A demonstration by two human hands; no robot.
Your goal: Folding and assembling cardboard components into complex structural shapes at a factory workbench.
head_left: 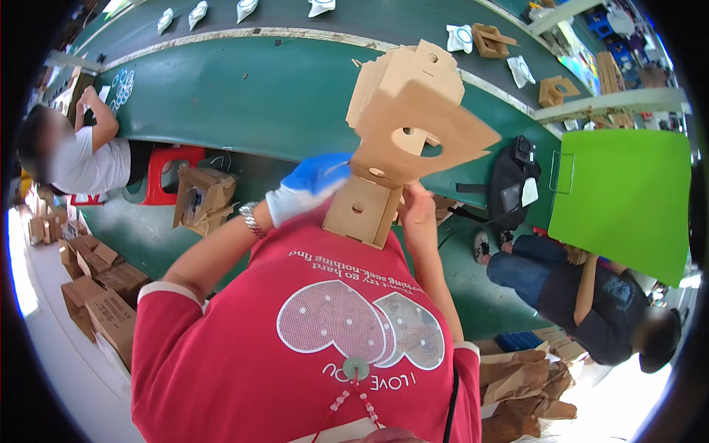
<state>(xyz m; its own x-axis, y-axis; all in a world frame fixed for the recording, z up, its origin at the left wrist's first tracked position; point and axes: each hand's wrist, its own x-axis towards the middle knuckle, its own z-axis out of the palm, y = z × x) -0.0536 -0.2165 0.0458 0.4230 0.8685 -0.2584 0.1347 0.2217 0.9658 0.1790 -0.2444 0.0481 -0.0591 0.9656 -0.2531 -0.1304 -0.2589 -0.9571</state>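
A small brown cardboard box is in front of my chest, its lid raised and pointing away from me. Round holes show in the lid and the base. My left hand, in a blue and white glove, grips the box's left side, its fingertips partly hidden by the cardboard. On the right side my bare right hand has its fingers closed on the box wall. Just beyond, a stack of flat cardboard blanks lies on the green table.
White pouches and folded boxes sit on the conveyor behind the table. One co-worker sits at left near a red stool; another is at right beside a green board. Cartons crowd the left floor.
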